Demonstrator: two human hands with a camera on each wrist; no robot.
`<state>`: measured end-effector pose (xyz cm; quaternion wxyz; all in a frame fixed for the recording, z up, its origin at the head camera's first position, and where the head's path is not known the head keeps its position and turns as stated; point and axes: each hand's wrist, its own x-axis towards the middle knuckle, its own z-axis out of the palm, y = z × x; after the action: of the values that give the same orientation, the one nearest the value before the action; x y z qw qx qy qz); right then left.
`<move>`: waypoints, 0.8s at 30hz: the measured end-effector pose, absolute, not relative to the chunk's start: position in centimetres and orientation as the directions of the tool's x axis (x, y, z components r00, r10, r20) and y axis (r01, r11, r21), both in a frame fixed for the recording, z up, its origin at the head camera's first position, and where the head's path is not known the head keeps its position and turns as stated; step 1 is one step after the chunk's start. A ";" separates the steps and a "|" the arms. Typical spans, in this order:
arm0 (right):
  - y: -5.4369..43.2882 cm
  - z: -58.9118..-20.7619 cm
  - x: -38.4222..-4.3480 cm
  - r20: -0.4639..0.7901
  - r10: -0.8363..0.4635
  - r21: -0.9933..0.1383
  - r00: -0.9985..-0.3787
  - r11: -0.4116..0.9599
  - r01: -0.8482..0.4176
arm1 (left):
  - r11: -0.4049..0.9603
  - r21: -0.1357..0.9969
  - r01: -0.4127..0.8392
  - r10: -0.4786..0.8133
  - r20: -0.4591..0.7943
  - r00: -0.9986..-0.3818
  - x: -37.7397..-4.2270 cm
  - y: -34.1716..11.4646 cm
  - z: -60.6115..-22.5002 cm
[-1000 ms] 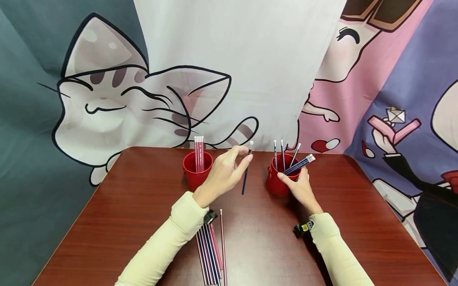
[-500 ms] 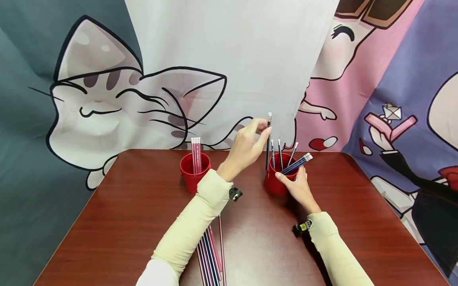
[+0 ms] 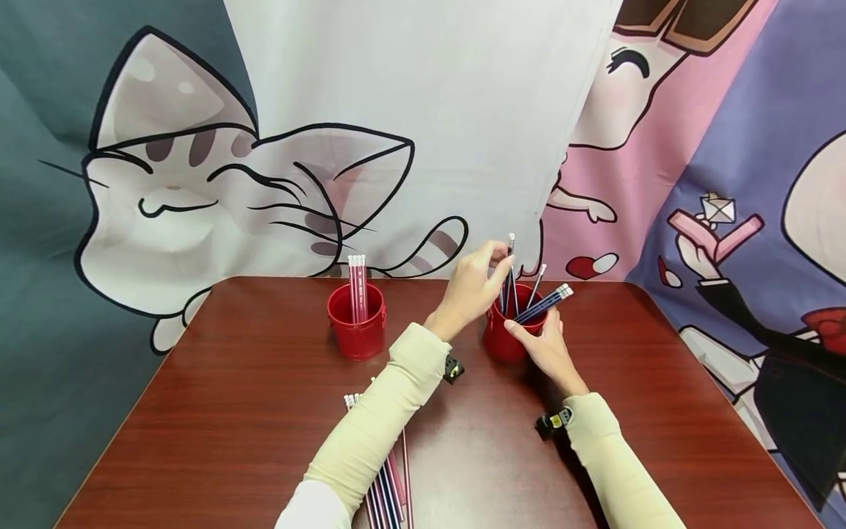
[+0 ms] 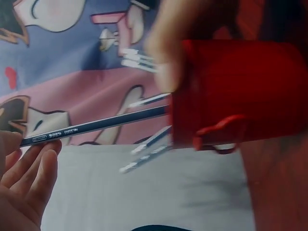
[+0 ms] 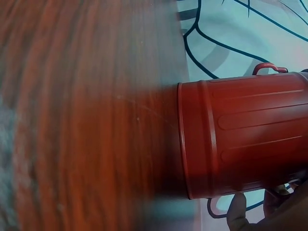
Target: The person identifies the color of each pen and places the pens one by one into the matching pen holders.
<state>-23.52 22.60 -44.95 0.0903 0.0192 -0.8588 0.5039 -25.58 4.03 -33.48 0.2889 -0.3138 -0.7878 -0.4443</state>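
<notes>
My left hand (image 3: 471,288) pinches a dark blue pencil (image 4: 96,126) near its upper end, over the right red bucket (image 3: 505,342). In the left wrist view the pencil's lower part passes inside the rim. My right hand (image 3: 548,353) grips that bucket from its right side, thumb at the rim. Several dark blue pencils (image 3: 545,303) lean out of it, their white eraser ends up. In the right wrist view the bucket's ribbed wall (image 5: 260,134) fills the right side, with my fingertips (image 5: 237,211) at its lower edge.
Another red bucket (image 3: 357,339) stands to the left, with several pink pencils (image 3: 358,288) upright in it. Pink and dark blue pencils (image 3: 382,499) lie in a pile at the front, partly behind my left sleeve. A printed cloth (image 3: 502,110) hangs behind the brown table (image 3: 218,411).
My left hand has carried the blue pencil rightward, up over the right bucket, then lowered it into the opening. My right hand has stayed on the bucket.
</notes>
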 end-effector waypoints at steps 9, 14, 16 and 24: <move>22.6 -45.1 -23.4 0.188 0.062 -0.859 -0.980 0.494 -0.133 | 0.492 0.574 0.654 0.308 0.588 -0.748 -25.4 4.3 -37.6; 22.6 -45.1 -23.5 0.184 0.056 -0.858 -0.981 0.497 -0.133 | 0.486 0.619 0.616 0.326 0.525 -0.786 -25.3 4.3 -39.0; 22.7 -45.2 -23.4 0.182 0.063 -0.857 -0.981 0.500 -0.127 | 0.477 0.626 0.618 0.337 0.519 -0.786 -25.3 4.3 -39.3; 22.6 -45.1 -23.5 0.160 0.052 -0.857 -0.986 0.502 -0.113 | 0.384 0.694 0.609 0.301 0.530 -0.793 -25.2 3.4 -39.3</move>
<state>-23.52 22.63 -45.07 0.0826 0.0177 -0.8628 0.4985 -25.20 3.40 -39.33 0.1606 -0.2790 -0.8161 -0.4800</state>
